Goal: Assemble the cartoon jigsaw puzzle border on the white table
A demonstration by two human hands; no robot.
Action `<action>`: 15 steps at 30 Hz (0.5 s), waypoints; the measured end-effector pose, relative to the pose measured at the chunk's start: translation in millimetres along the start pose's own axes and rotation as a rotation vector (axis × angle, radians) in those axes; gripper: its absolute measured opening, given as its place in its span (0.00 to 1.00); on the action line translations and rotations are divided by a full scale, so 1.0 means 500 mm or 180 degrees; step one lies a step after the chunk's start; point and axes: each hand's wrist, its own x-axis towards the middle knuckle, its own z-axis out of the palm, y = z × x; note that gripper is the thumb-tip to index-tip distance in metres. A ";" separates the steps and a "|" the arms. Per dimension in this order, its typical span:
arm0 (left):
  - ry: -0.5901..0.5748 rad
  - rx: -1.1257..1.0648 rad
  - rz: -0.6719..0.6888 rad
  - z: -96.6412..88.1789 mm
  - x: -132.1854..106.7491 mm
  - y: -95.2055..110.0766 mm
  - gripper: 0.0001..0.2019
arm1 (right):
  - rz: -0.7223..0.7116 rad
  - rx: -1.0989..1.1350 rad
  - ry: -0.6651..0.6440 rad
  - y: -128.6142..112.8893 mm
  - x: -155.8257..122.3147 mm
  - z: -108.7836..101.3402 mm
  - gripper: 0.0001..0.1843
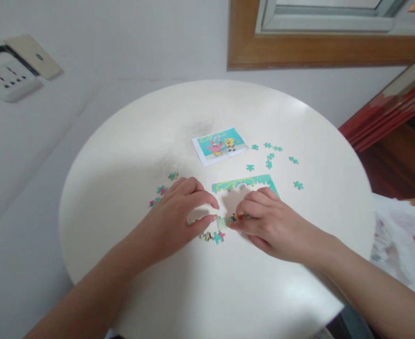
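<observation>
A partly joined jigsaw puzzle (243, 182) lies in the middle of the round table, with a teal top edge and yellow lines. My right hand (267, 221) is closed over its lower side, thumb and fingertips on a short strip of joined jigsaw pieces (222, 223); the palm and fingers hide part of the strip. Just left of that strip, my left hand (179, 212) is open, its thumb tip close to the strip's end and its index finger curved apart above. Several loose pieces (218, 237) lie below the left thumb.
Behind the puzzle lies a reference picture card (221, 145) with cartoon figures. Several teal pieces (269, 164) are scattered to its right. More loose pieces (162, 190) lie left of my left hand. The white table (211, 292) stands against a wall with a power socket (11, 75).
</observation>
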 end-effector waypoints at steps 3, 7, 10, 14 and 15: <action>-0.0033 0.0097 0.0091 0.002 -0.003 0.006 0.08 | -0.0015 0.0029 -0.0013 0.001 0.001 0.000 0.13; -0.0082 0.0359 0.0259 0.029 -0.005 0.012 0.17 | -0.0021 0.0043 0.0004 0.003 0.000 0.002 0.12; -0.0150 0.0460 0.0324 0.040 -0.006 0.010 0.22 | -0.0019 0.0038 0.0026 0.005 0.000 0.001 0.12; -0.0254 0.0625 0.0290 0.029 -0.014 -0.005 0.23 | -0.0021 0.0034 0.0020 0.007 0.000 0.002 0.12; -0.0301 0.0659 0.0267 0.023 -0.018 -0.011 0.24 | -0.0022 0.0032 0.0012 0.007 0.001 0.002 0.12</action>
